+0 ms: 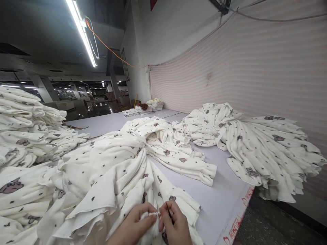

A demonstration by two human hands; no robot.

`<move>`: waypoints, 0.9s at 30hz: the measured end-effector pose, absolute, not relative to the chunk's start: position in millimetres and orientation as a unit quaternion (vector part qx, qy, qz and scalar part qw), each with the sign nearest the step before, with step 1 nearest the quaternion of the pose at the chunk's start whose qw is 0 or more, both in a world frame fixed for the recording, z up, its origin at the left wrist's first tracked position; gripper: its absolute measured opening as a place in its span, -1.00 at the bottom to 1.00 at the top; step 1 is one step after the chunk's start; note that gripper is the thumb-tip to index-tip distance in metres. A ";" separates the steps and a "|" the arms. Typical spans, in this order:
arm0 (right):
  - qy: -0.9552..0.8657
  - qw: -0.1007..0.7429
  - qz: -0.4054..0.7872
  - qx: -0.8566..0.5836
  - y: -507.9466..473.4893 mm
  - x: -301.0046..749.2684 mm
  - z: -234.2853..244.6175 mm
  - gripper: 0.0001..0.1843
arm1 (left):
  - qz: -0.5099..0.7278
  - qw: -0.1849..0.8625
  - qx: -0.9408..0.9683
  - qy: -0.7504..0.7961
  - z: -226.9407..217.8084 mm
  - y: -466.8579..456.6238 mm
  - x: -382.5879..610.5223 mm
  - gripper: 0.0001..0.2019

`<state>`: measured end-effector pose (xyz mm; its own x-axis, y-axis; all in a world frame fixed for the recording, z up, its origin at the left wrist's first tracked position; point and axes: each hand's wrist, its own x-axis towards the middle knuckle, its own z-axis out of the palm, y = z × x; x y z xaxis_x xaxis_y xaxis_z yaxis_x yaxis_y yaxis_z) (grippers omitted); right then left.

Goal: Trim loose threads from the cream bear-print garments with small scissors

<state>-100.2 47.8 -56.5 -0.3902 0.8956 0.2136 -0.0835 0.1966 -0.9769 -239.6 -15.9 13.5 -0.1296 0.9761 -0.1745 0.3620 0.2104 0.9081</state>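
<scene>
White fleecy fabric with dark spots and brownish animal-face prints (102, 173) lies in a gathered heap in front of me. My left hand (139, 221) pinches an edge of this fabric between thumb and fingers, near the bottom middle. Close beside it, my right hand (176, 223) is closed around a thin dark pointed tool (169, 211), whose exact kind I cannot make out. The right fingertips are right by the pinched edge; whether they also grip the cloth is unclear.
The pale table (219, 194) has a red-printed right edge. A tall fabric pile (22, 132) stands left, and another gathered bundle (255, 146) hangs past the right edge. Folded white stacks (154, 104) sit at the far end, beside a pink striped curtain (230, 64).
</scene>
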 end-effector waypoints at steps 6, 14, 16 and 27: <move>-0.667 0.392 0.508 -0.378 46.5 -86.3 -73.9 -0.62 | 0.411 0.442 0.429 0.671 -10.6 -15.4 -245.5 -0.66; -0.652 0.367 0.556 -0.362 50.8 -90.3 -68.6 -0.66 | 0.378 0.415 0.435 0.704 0.3 -12.2 -236.3 -0.69; -0.602 0.361 0.622 -0.347 53.2 -91.9 -68.4 -0.62 | 0.372 0.399 0.437 0.716 4.2 -12.1 -233.6 -0.70; -0.499 0.368 0.696 -0.363 54.6 -68.6 -65.8 -0.61 | 0.469 0.418 0.368 0.685 19.0 -15.6 -250.8 -0.73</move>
<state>-68.6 54.6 -65.8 -0.4666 0.8737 -0.1378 -0.1489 -0.2312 -0.9614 -250.8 -15.6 19.0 -0.3796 0.8968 -0.2272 0.1131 0.2888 0.9507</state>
